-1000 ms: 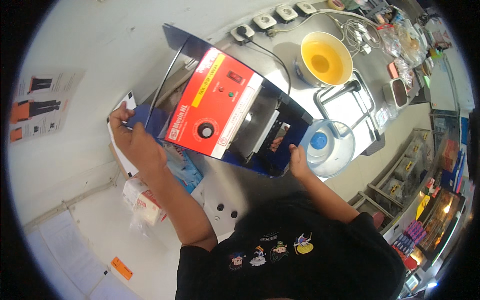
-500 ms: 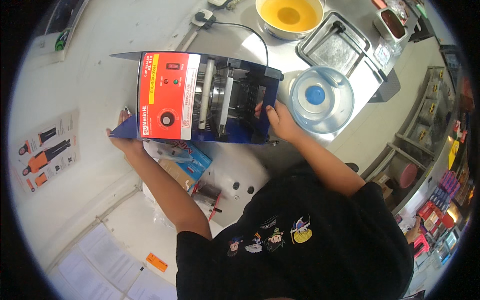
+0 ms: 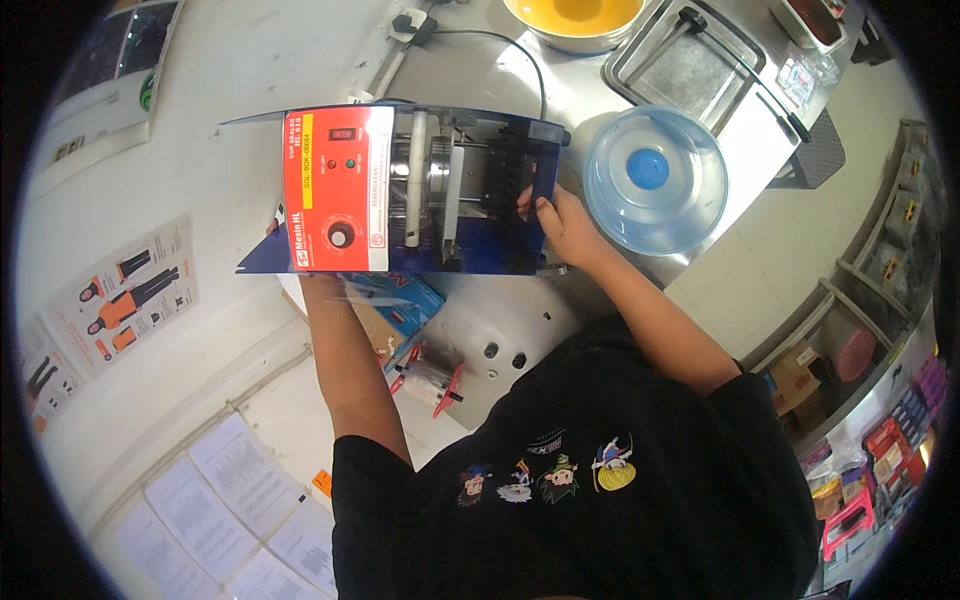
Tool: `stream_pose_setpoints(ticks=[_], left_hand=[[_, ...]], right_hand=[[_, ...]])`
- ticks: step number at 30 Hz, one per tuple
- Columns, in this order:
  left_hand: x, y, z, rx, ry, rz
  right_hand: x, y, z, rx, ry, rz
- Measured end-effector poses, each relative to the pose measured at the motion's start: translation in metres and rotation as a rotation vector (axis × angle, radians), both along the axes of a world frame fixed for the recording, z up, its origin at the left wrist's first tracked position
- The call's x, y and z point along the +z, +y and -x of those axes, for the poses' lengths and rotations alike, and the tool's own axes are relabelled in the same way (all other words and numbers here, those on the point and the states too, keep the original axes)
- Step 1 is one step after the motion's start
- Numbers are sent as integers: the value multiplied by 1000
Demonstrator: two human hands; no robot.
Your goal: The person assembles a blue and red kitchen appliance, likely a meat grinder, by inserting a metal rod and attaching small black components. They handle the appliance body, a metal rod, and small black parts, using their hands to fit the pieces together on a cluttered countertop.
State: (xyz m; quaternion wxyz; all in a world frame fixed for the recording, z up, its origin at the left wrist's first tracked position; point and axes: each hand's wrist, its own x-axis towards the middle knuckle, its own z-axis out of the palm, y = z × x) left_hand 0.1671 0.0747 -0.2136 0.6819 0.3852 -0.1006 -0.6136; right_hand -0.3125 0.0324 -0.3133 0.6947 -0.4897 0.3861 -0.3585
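Observation:
A cup sealing machine [image 3: 425, 190] with a dark blue body and a red-and-white control panel takes up the middle of the view, a black knob and small switch on its panel. My right hand [image 3: 568, 228] grips the blue frame at its right end, thumb outside and fingertips showing through the opening. From below, my left forearm [image 3: 350, 370] reaches up to the panel end. The left hand itself is hidden behind the machine, so its fingers do not show.
Right of the machine stands a clear blue-tinted plastic container [image 3: 690, 200]. Behind are a metal tray [image 3: 650, 80] and a bowl of yellow liquid [image 3: 560, 42]. Nearer me lie a blue box [image 3: 415, 310], a clear roll holder with red ends [image 3: 430, 382] and small black parts [image 3: 518, 360].
My left hand has gone from beside the machine's left corner to behind it, out of sight. My right hand keeps its grip. The whole view has shifted somewhat.

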Motion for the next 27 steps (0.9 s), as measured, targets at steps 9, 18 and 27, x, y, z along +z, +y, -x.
stream_pose_setpoints(ticks=[9, 18, 27], left_hand=[[30, -3, 17, -138, 81, 140], [99, -21, 35, 339, -252, 89], [97, -13, 75, 602, -354, 197]], right_hand=[[-15, 11, 12, 52, -98, -108], [-50, 27, -35, 66, -162, -555], [-69, 25, -9, 203, 129, -538]])
